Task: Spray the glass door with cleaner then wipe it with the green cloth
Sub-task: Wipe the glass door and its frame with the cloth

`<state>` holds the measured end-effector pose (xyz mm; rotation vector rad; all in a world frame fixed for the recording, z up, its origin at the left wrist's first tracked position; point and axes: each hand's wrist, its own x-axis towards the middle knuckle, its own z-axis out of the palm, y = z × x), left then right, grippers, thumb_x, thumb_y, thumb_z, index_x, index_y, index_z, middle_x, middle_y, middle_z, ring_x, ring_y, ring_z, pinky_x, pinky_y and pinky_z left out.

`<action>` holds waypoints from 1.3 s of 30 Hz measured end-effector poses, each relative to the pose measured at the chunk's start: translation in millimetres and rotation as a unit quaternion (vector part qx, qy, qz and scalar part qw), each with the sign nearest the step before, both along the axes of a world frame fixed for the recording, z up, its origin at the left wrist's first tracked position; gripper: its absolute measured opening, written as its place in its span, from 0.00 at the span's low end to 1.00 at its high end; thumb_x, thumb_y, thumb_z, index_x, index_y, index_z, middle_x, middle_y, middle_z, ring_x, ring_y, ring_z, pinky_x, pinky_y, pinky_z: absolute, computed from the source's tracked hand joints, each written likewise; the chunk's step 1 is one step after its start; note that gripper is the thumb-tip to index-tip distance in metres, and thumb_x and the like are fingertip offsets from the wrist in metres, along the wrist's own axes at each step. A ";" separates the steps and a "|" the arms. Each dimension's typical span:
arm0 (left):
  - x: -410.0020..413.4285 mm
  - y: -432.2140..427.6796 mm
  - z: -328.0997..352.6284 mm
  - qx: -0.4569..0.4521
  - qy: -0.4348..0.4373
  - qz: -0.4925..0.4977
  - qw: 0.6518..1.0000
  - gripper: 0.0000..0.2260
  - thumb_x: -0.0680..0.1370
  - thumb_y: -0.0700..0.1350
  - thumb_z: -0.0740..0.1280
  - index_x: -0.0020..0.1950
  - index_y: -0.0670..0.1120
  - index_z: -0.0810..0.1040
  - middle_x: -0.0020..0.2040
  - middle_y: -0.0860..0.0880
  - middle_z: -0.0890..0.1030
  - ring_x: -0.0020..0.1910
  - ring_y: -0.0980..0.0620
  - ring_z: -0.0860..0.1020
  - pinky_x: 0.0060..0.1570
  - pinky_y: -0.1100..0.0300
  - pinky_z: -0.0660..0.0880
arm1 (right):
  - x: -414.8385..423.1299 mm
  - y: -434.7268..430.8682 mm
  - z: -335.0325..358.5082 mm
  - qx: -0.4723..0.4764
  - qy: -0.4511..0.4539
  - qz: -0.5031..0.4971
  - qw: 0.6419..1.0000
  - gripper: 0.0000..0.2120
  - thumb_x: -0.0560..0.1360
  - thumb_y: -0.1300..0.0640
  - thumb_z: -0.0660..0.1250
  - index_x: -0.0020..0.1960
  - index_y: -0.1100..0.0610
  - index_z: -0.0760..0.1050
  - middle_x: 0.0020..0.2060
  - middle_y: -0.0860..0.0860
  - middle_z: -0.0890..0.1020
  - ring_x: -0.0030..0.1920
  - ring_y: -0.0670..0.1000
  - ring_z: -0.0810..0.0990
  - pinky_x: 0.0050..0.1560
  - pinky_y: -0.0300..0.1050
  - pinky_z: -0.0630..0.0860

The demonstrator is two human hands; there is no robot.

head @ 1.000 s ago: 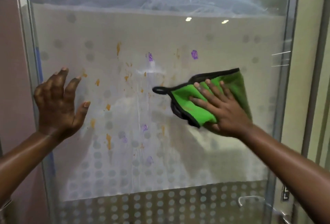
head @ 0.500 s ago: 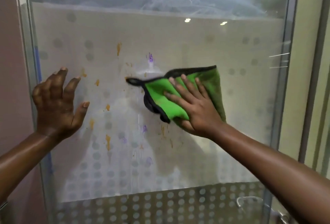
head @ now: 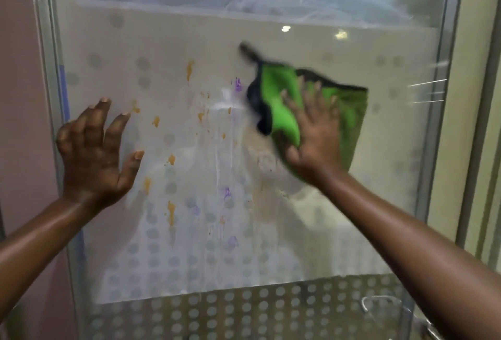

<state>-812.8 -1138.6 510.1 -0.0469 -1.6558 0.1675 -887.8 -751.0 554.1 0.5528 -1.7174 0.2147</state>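
Note:
The glass door (head: 393, 177) fills the view, frosted with grey dots. Orange stains (head: 170, 212) and purple stains (head: 227, 192) spatter its left and middle, with wet streaks running down. My right hand (head: 314, 136) presses the green cloth (head: 279, 95) flat against the glass right of centre; the cloth has a black edge and is blurred by motion. My left hand (head: 95, 155) rests on the glass at the left, fingers spread, holding nothing. No spray bottle is in view.
A metal frame (head: 439, 95) edges the door on the right, and a metal handle (head: 379, 301) shows at the lower right. A pinkish wall (head: 19, 95) borders the door on the left.
My right hand swept the cloth left across the middle, then back right and upward. The purple spot at the upper right is gone. My left hand has stayed in place.

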 end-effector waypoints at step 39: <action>28.1 -103.2 8.6 0.063 -0.057 0.025 0.996 0.31 0.83 0.53 0.52 0.84 0.44 0.49 0.84 0.42 0.49 0.83 0.43 0.47 0.80 0.46 0.42 | 35.5 -160.8 34.4 0.019 0.025 0.016 0.999 0.36 0.74 0.42 0.63 0.80 0.48 0.62 0.82 0.57 0.57 0.82 0.63 0.53 0.80 0.63 0.50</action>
